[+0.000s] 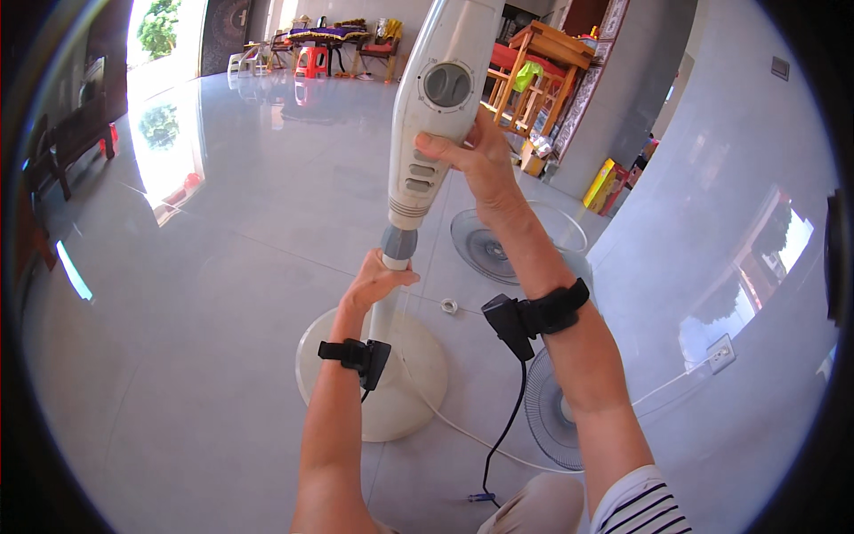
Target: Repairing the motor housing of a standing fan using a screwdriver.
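Right fingers (483, 132), partly hidden, clamped on control housing (429, 120), its top cut off; left fingers (398, 278) round pole (384, 315).

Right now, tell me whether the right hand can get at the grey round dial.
Probably yes: the right hand grips the white control housing just below the grey round dial, and nothing covers its face, though the hand may need to loosen its hold first.

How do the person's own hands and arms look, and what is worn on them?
Left hand and right hand are bare. Each forearm has a black strap carrying a black angular device with a black cable. The right arm shows a white, black-striped sleeve.
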Available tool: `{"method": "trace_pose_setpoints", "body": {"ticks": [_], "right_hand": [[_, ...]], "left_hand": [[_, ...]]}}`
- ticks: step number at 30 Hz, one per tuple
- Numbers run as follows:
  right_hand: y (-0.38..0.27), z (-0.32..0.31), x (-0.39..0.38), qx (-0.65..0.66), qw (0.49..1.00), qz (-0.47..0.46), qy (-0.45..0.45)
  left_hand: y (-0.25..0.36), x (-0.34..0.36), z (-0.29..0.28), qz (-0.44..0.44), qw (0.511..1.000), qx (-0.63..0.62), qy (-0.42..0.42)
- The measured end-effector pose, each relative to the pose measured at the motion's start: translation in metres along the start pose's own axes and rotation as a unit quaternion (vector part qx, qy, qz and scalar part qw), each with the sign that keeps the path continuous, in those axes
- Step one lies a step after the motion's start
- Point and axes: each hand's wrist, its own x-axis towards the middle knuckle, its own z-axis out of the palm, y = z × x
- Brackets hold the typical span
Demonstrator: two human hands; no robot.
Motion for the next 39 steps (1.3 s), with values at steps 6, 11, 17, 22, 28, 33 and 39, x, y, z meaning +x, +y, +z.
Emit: {"method": "trace_pose_setpoints", "body": {"ticks": [6,11,17,22,28,33,39], "right_hand": [[0.000,0.003,-0.004,0.112,0.991,0.058,-0.039],[0.002,0.000,-0.010,0.044,0.995,-0.027,-0.088],[0.004,0.008,-0.016,0.040,0.999,0.009,-0.019],[0.006,0.010,-0.011,0.038,0.999,0.024,0.000],[0.005,0.002,-0.006,0.046,0.998,0.021,-0.025],[0.015,0.011,-0.010,0.027,0.998,-0.007,-0.050],[-0.002,0.010,-0.010,0.045,0.997,0.053,-0.033]], "left_hand": [[-0.001,0.001,-0.001,0.010,1.000,-0.014,-0.007],[-0.004,0.002,-0.001,0.015,1.000,-0.021,-0.006],[-0.004,0.001,-0.001,0.012,1.000,-0.014,-0.003],[-0.003,0.002,-0.003,0.006,1.000,-0.002,0.000],[0.000,0.008,0.003,0.030,0.999,-0.002,-0.011],[-0.005,0.001,-0.006,0.039,0.999,-0.006,-0.014],[-0.001,-0.002,-0.003,0.032,0.999,-0.012,-0.005]]}}
